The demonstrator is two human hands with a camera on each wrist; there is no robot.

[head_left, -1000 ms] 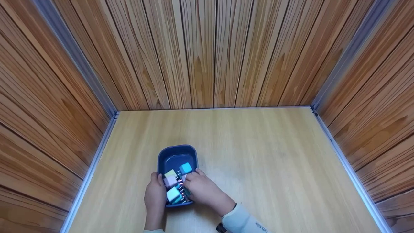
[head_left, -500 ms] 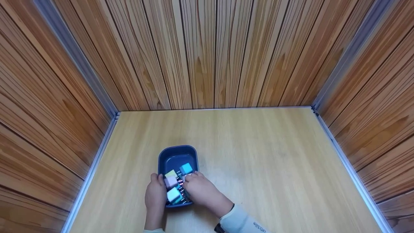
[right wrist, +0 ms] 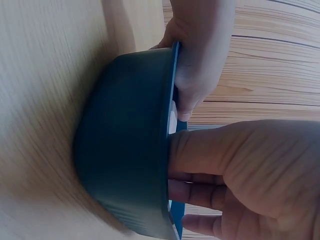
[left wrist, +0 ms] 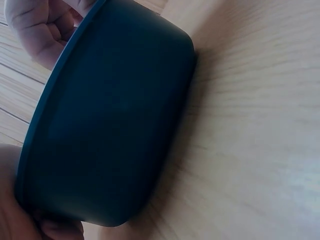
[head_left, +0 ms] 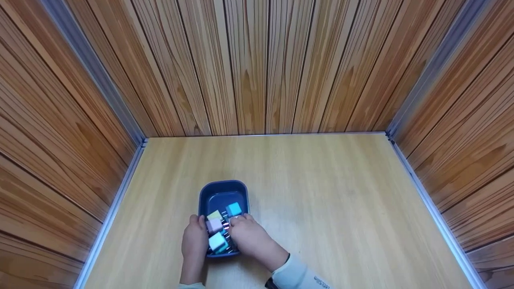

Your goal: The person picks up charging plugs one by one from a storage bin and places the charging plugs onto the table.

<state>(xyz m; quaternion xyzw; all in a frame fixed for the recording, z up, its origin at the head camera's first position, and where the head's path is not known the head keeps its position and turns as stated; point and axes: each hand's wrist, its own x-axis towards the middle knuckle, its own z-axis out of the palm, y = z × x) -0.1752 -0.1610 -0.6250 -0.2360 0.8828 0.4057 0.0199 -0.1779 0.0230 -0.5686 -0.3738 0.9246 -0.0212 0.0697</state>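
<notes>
A dark blue plastic bin (head_left: 224,188) stands on the table in the head view. My left hand (head_left: 195,240) grips its left rim, and the left wrist view shows the bin's outer wall (left wrist: 115,110) close up. Over the right side reaches my right hand (head_left: 251,237), its fingertips hidden inside the bin. Coloured cubes fill the near part: a blue cube (head_left: 233,209), a yellow cube (head_left: 214,215), a lilac cube (head_left: 214,225) and a pale turquoise cube (head_left: 217,241). Small dark and shiny pieces (head_left: 226,224) lie among them, too small to name.
Light wooden tabletop (head_left: 321,192) surrounds the bin. Wood-plank walls (head_left: 257,72) enclose the back and both sides, with metal strips (head_left: 433,208) along the edges.
The bin has shifted slightly to the right, with the left hand moving along. My right hand has stayed at the bin, its fingers slightly lower along the rim.
</notes>
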